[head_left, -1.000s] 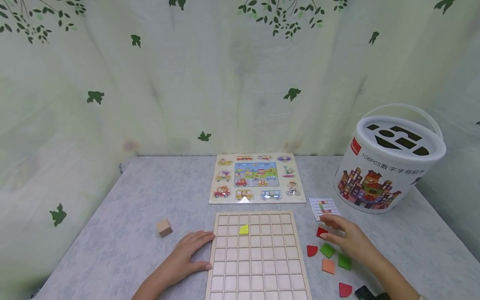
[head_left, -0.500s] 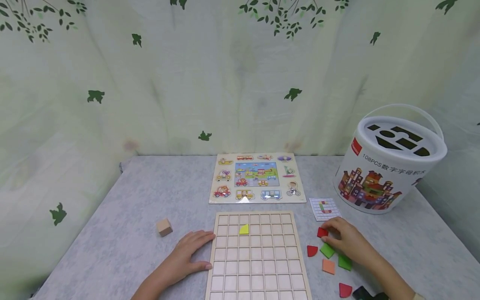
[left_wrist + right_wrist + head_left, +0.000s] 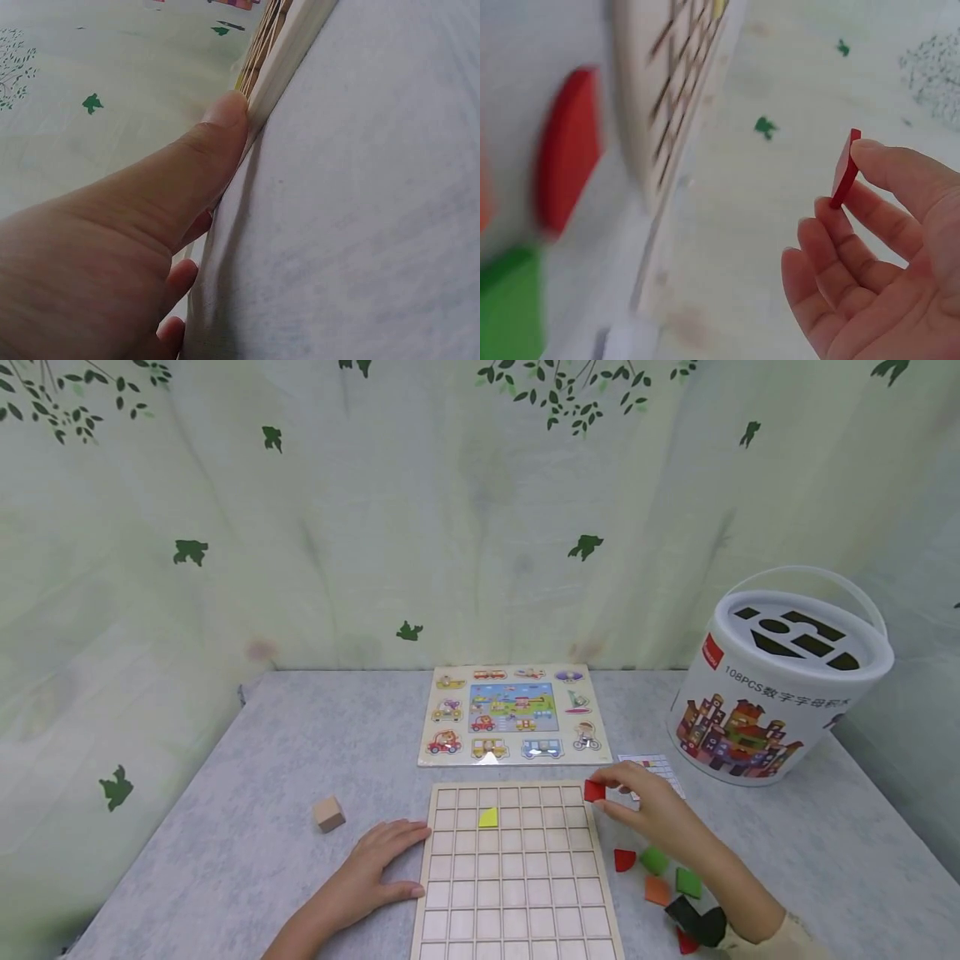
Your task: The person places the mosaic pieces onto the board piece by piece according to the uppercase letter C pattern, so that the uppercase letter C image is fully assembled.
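A red square tile (image 3: pixel 594 791) is pinched between the thumb and fingers of my right hand (image 3: pixel 651 803), held over the top right corner of the wooden grid board (image 3: pixel 501 870). The right wrist view shows the same red tile (image 3: pixel 846 169) edge-on, at the fingertips. One yellow tile (image 3: pixel 488 817) with a cut or rounded corner sits in a cell near the board's top. My left hand (image 3: pixel 369 875) rests at the board's left edge, thumb and fingertips touching the rim. In the left wrist view the left thumb (image 3: pixel 217 124) lies against the board's side, fingers fairly straight.
Right of the board lie a red quarter-round tile (image 3: pixel 625 860), green tiles (image 3: pixel 688 882) and an orange tile (image 3: pixel 657 890). A printed pattern card (image 3: pixel 663 770) is partly behind my right hand. A picture puzzle (image 3: pixel 514 717), a white bucket (image 3: pixel 776 689) and a wooden cube (image 3: pixel 328 815) stand farther out.
My right hand took hold of the red square tile beside the board, lifted it and carried it left and away to the board's top right corner. The left hand stayed in place.
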`<action>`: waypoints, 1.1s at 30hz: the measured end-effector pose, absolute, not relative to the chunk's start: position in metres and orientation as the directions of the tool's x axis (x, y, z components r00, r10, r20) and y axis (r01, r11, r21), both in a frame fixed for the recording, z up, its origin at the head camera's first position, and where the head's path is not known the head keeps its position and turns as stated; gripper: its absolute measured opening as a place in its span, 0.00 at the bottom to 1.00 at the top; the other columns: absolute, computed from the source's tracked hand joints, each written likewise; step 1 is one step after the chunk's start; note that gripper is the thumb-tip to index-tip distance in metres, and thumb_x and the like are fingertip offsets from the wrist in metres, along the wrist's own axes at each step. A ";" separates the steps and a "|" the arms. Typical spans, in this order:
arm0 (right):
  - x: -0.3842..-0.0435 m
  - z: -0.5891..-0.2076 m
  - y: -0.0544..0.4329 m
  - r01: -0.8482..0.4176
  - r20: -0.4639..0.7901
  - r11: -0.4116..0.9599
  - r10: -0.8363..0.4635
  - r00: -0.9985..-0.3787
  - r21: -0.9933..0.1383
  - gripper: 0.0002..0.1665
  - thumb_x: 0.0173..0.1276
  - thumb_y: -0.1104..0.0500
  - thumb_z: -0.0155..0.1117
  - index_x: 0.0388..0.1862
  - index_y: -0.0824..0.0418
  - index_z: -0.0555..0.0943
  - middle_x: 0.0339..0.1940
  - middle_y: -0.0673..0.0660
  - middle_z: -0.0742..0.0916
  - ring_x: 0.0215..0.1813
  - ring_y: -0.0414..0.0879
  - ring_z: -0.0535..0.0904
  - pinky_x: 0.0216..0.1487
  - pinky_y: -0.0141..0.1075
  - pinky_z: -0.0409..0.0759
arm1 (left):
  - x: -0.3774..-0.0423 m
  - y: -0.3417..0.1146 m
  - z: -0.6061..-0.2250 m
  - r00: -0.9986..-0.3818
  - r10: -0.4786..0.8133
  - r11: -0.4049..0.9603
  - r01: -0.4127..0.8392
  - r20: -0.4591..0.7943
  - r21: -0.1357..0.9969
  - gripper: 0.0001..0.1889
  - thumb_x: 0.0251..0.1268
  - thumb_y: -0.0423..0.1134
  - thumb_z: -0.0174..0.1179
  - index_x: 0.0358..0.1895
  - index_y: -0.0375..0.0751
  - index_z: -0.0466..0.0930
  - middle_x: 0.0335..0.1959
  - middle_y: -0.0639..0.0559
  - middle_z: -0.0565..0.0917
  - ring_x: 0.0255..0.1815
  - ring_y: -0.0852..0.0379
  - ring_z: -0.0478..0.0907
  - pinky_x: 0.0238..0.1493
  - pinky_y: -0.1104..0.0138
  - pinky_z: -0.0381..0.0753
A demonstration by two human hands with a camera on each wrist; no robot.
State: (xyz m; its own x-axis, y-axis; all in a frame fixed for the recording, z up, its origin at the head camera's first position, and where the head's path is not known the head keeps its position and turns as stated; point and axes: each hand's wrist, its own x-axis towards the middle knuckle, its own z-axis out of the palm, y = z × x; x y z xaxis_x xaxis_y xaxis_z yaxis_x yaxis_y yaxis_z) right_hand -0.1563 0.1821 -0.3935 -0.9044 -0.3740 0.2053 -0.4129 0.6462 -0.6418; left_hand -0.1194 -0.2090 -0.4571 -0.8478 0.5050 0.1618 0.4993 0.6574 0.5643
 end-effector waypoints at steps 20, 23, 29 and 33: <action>-0.180 -0.424 0.101 -0.446 0.127 0.505 -0.546 -0.828 -0.739 0.14 0.58 0.59 0.65 0.44 0.58 0.80 0.39 0.46 0.80 0.40 0.43 0.75 0.40 0.33 0.76 | -0.119 -0.210 -0.458 -0.858 0.497 0.663 0.474 0.132 0.579 0.38 0.47 0.60 0.61 0.62 0.48 0.66 0.62 0.53 0.67 0.64 0.47 0.58 0.61 0.54 0.48; -0.182 -0.429 0.101 -0.437 0.076 0.537 -0.566 -0.821 -0.722 0.14 0.58 0.58 0.66 0.44 0.58 0.80 0.37 0.45 0.79 0.38 0.41 0.73 0.39 0.33 0.75 | -0.119 -0.210 -0.458 -0.855 0.499 0.661 0.480 0.139 0.577 0.37 0.47 0.60 0.61 0.62 0.48 0.66 0.62 0.53 0.67 0.63 0.47 0.58 0.60 0.52 0.50; -0.185 -0.434 0.100 -0.514 0.073 0.573 -0.620 -0.781 -0.638 0.15 0.58 0.54 0.65 0.44 0.55 0.80 0.36 0.44 0.78 0.36 0.39 0.71 0.37 0.29 0.73 | -0.119 -0.209 -0.457 -0.848 0.504 0.659 0.500 0.164 0.562 0.36 0.48 0.58 0.61 0.62 0.48 0.67 0.61 0.52 0.68 0.62 0.46 0.59 0.59 0.48 0.54; -0.185 -0.435 0.100 -0.536 0.089 0.576 -0.626 -0.775 -0.618 0.15 0.58 0.53 0.65 0.44 0.55 0.81 0.35 0.45 0.77 0.35 0.39 0.71 0.35 0.29 0.73 | -0.119 -0.209 -0.457 -0.855 0.497 0.662 0.484 0.148 0.572 0.37 0.47 0.59 0.61 0.62 0.49 0.66 0.61 0.53 0.68 0.63 0.47 0.59 0.60 0.50 0.52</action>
State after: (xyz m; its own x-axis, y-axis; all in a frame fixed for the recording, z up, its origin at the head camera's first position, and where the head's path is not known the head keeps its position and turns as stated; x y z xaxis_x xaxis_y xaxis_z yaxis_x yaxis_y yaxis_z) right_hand -0.1851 0.1000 -0.4355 -0.7747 -0.6261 0.0888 -0.5360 0.5756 -0.6176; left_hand -0.1188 -0.2089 -0.4574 -0.8551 0.4970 0.1477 0.4838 0.6624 0.5720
